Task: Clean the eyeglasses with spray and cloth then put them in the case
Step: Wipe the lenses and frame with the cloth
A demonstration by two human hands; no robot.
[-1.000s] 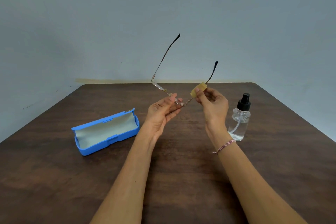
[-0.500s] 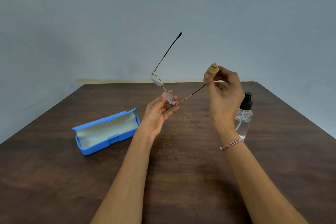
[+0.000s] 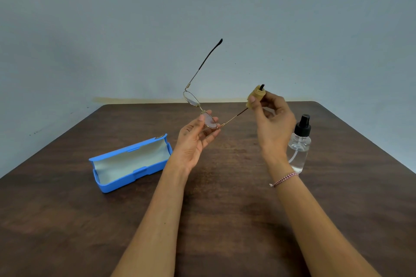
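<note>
The left hand (image 3: pixel 195 139) pinches the eyeglasses (image 3: pixel 203 110) by one lens. The right hand (image 3: pixel 271 117) grips a tan cloth (image 3: pixel 254 96) wrapped around the nearer temple's tip.

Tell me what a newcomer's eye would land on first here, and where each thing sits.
The eyeglasses held up mid-frame stand out first, temples spread open; the left hand pinches the lens nearest the camera, while the right hand has a tan cloth wrapped around one temple near its tip. Next comes the open blue case on the dark wooden table, left of the arms. A clear spray bottle stands upright behind the right wrist.
</note>
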